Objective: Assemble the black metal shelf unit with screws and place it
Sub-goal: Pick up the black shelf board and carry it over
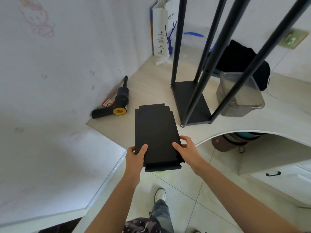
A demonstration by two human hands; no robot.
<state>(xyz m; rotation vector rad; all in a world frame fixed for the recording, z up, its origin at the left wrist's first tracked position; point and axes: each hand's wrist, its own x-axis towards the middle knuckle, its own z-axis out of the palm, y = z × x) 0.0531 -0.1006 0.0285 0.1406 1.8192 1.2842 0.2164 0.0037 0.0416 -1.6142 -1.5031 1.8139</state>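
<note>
A flat black metal shelf panel [155,130] with notched corners hangs over the near edge of the desk [151,86]. My left hand [136,154] grips its near left edge and my right hand [186,149] grips its near right edge. A second black panel edge shows just under it at the near end. To the right stands the partly built shelf frame [193,101]: a black base panel with several tall black posts rising out of the top of the view.
A black and yellow electric screwdriver [117,103] lies against the wall at left. A clear plastic bin [240,96], black cloth [242,61] and a white paper bag [164,31] sit behind the frame. A bag [227,142] is under the desk.
</note>
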